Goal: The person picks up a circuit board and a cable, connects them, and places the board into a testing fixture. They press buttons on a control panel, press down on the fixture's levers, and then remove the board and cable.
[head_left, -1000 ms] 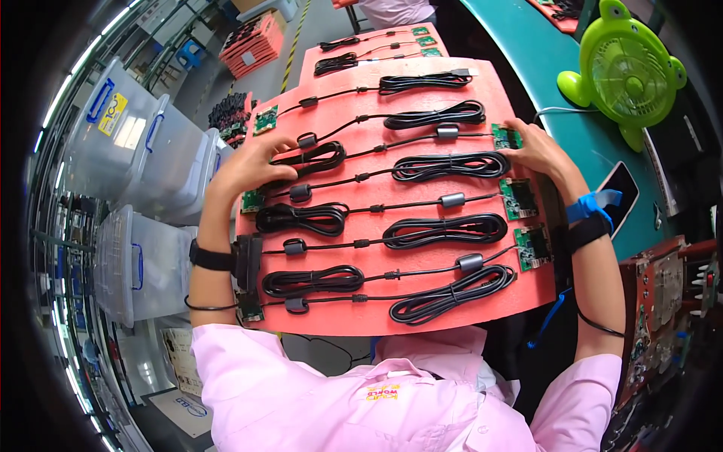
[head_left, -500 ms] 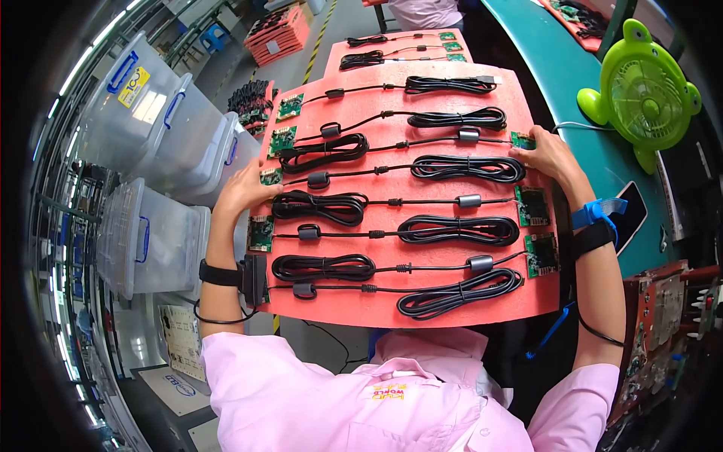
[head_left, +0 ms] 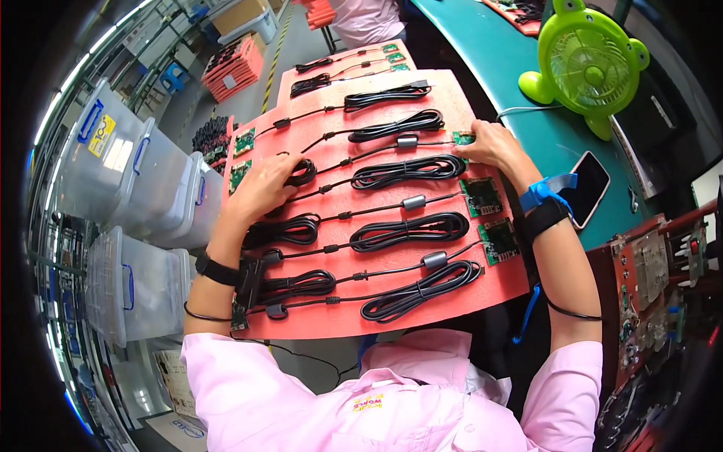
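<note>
A pink foam sheet (head_left: 339,320) lies in front of me, carrying rows of black coiled cables with ferrite cores and small green circuit boards. Over its left half, my left hand (head_left: 260,192) curls its fingers round a black cable coil (head_left: 303,173), covering most of it. At the right edge, my right hand (head_left: 491,145) pinches a small green circuit board (head_left: 463,138) between thumb and fingers. Below that hand lie two larger boards, an upper green board (head_left: 482,197) and a lower green board (head_left: 499,241). Another cable coil (head_left: 282,231) sits just below my left hand.
A green table (head_left: 482,64) runs along the right, with a green frog-shaped fan (head_left: 591,64) and a phone (head_left: 590,188). Clear plastic bins (head_left: 120,173) stand at left. Beyond my sheet is another loaded foam sheet (head_left: 343,64); a person in pink (head_left: 369,22) is farther off.
My left hand has moved inward from the foam's left edge onto a cable coil. My right hand stays at the same small board. The whole view has shifted and tilted.
</note>
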A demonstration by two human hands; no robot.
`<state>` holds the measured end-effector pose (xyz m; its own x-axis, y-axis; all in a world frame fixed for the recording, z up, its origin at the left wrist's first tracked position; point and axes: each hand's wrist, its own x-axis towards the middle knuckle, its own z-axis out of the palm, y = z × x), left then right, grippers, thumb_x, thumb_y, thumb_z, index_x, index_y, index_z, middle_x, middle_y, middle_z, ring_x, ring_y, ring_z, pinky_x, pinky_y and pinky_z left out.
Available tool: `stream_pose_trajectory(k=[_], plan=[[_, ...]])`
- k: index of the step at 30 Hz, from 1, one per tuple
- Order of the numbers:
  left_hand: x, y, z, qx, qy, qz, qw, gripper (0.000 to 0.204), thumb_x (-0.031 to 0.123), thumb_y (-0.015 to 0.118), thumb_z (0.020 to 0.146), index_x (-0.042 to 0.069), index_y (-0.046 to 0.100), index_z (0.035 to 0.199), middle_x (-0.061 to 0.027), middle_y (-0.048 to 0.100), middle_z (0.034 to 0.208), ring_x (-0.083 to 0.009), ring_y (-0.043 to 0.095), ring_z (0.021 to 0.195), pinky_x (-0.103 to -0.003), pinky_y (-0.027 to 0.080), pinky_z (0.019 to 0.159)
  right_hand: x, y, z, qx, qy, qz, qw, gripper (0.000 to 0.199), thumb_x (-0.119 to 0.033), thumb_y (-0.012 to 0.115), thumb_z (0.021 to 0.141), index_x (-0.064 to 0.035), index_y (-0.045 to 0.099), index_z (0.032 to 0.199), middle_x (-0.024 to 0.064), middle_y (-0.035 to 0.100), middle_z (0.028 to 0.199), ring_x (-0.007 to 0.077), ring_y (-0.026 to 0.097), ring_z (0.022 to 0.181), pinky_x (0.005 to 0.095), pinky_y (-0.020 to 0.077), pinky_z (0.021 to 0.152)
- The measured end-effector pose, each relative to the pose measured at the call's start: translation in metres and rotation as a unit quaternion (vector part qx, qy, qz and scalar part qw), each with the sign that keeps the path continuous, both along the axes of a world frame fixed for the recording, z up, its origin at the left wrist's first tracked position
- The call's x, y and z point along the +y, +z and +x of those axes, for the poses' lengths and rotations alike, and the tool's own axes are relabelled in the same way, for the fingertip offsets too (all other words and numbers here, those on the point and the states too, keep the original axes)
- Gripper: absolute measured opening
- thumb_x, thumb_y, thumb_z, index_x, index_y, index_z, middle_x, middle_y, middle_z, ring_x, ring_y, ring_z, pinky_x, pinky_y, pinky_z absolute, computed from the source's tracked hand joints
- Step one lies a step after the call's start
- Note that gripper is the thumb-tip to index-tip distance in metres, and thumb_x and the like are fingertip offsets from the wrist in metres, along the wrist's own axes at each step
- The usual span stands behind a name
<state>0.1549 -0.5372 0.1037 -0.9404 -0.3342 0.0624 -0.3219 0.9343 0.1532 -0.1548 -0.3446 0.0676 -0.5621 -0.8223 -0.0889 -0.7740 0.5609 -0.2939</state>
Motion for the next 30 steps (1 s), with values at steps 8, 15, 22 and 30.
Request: stream_pose_trajectory(k=[8,15,22,30], plan=[[0.002,0.006,-0.001,-0.105,0.033,0.046,0.993,0.043,0.009,0.063,0.066,0.007,0.048,0.107,-0.0142,0.055,0.099,-0.0312,0.051,0.094,-0.036,0.042,0.077,0.004,0.001,0.011,-0.009,-0.014,-0.004,1.0,0.057,-0.043,0.064,0.064,0.0051,0.052,0.094,0.0236,0.058,0.088,0.0349,0.056,0.087,0.0416,0.0443,0.075],[0.002,0.002,0.001,-0.072,0.016,-0.022,0.997,0.043,0.01,0.062,0.067,0.008,0.048,0.108,-0.0152,0.054,0.099,-0.0323,0.051,0.094,-0.038,0.04,0.079,0.033,0.026,0.015,0.033,-0.026,-0.046,0.998,0.045,-0.035,0.063,0.07,0.003,0.053,0.091,0.0215,0.058,0.091,0.0355,0.055,0.089,0.0422,0.0444,0.073],[0.006,0.002,-0.008,-0.099,0.01,-0.014,0.995,0.054,0.012,0.064,0.066,0.006,0.044,0.116,-0.0172,0.054,0.104,-0.0318,0.05,0.098,-0.037,0.04,0.082,0.114,0.049,0.045,0.054,-0.062,-0.072,0.994,0.018,-0.017,0.055,0.074,-0.0008,0.057,0.082,0.019,0.058,0.088,0.0357,0.055,0.082,0.0423,0.0442,0.071],[0.085,0.068,0.0,-0.046,-0.048,-0.144,0.987,0.027,0.012,0.057,0.071,0.004,0.054,0.096,-0.0162,0.057,0.086,-0.0319,0.054,0.082,-0.039,0.042,0.067,0.266,0.103,0.129,0.092,-0.121,-0.412,0.899,0.018,0.005,0.043,0.065,0.0006,0.054,0.078,0.0077,0.053,0.069,0.0135,0.048,0.057,0.0236,0.0371,0.053]])
